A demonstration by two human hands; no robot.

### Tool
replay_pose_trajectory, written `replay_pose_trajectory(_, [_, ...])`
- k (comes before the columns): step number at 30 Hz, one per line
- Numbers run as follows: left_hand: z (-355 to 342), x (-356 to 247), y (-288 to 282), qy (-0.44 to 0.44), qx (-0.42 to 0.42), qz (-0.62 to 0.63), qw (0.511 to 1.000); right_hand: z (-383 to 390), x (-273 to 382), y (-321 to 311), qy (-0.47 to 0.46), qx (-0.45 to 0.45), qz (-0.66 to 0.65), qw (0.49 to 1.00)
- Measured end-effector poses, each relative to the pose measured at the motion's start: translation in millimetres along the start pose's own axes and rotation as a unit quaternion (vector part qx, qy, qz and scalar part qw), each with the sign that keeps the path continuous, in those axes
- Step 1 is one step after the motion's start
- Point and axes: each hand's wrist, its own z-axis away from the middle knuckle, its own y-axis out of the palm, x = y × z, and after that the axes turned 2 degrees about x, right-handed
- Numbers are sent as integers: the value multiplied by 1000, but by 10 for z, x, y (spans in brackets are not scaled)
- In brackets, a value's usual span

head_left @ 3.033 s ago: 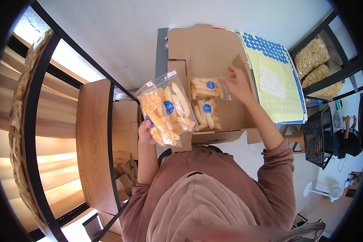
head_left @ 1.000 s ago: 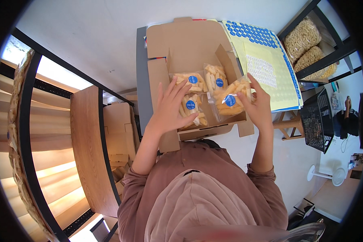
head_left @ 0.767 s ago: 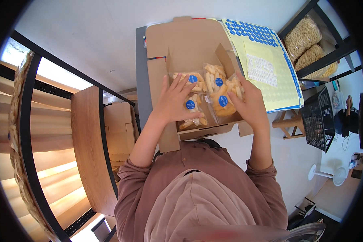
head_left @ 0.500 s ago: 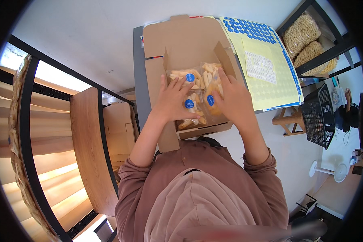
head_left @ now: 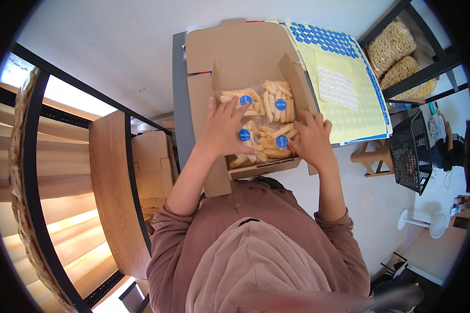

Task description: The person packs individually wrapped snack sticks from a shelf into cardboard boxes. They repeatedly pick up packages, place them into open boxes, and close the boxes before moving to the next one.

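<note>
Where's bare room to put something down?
Try the open cardboard lid, between the wall and bags, or the thin grey table strip left of the box. Inside, it's crowded: four bags, left hand, right hand. Yellow sticker sheets cover the right side.

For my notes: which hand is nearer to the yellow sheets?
Right. The right hand is at the right edge of the box, near the yellow sheets; the left hand is over the left bags, farther.
</note>
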Motion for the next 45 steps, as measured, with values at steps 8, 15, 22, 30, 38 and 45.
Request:
replay_pose_trajectory(8, [-76, -64, -68, -5, 36, -47, 998, -1203, -337, 410, -166, -179, -66, 968])
replay_pose_trajectory(15, [-35, -106, -35, -30, 40, -86, 995, -1344, -307, 376, -155, 31, -37, 987])
replay_pose_trajectory(22, [-55, -122, -39, -31, 47, -73, 996, -1704, -387, 520, -228, 31, -164, 959])
replay_pose_trajectory(30, [-32, -102, 2, -38, 24, -57, 997, -1843, -351, 566, -277, 82, -165, 943])
replay_pose_trajectory(38, [59, -202, -52, -69, 9, -54, 996, -1799, -360, 626, -313, 62, -165, 933])
replay_pose_trajectory(45, [452, -429, -343, -148, -148, 110, 972, -1877, -499, 308, -321, 84, -172, 928])
